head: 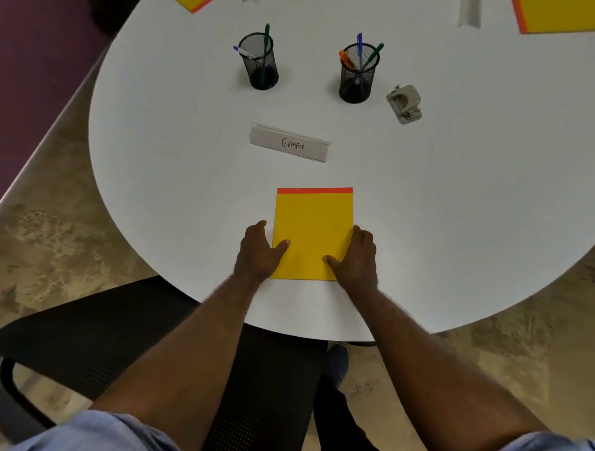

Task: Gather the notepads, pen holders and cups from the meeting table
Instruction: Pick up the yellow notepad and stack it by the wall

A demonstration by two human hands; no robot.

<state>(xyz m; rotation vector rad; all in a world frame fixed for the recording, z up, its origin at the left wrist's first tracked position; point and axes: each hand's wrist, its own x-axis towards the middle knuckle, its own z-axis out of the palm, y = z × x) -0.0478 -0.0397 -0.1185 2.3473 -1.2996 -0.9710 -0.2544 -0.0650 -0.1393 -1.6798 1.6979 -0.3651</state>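
Notepads are the yellow pads with an orange-red binding strip, and one notepad (314,225) is laid flat on the near part of the white round table (161,161), with its strip at the far edge. It is held at both long sides. The left hand (257,254) is set against the pad's left edge, its thumb laid on the yellow cover and its fingers curled down at the side. The right hand (357,257) is set against the right edge in the same way, thumb on the cover. The pad is thus pinched at its near corners by both hands.

Beyond the pad, a grey name plate (291,144) marked "GIRAFEE" is stood on the table. Farther off, two black mesh pen holders are seen upright and well apart: the left pen holder (259,62) with a green and a white pen, the right pen holder (358,75) with orange, blue and green pens. A grey hole punch (404,103) is placed just right of the latter. Parts of two more yellow pads are cut off at the far edge, a second notepad (560,16) far right and a third notepad (192,4) far left. A black chair (96,338) is seen under the near table edge.
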